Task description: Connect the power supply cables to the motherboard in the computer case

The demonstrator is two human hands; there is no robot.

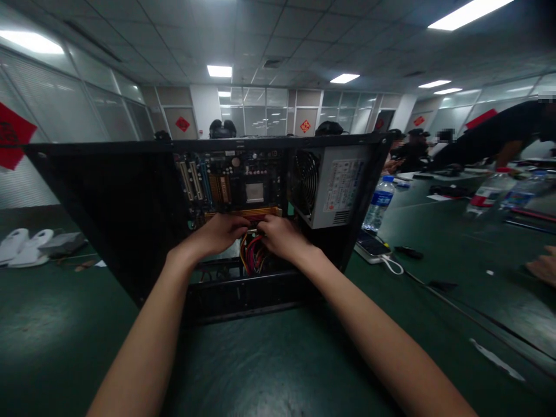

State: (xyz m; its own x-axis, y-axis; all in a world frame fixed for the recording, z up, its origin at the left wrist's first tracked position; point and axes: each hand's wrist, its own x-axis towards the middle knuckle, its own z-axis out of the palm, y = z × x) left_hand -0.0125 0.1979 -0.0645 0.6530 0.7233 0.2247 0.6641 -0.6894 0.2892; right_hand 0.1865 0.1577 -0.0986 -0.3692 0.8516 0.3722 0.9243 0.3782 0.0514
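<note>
1. Head view: we had the open black metal computer case standing on the dark green tabletop, right in front of us.
2. Our left hand was inside by the motherboard's yellow-and-red slots, fingers curled in close; honestly couldn't tell if they pinched anything.
3. Our right hand sat just beside it, fingers bent, same deal, near some red and yellow cables.
4. The boxy silver power supply was up on the right.
</note>
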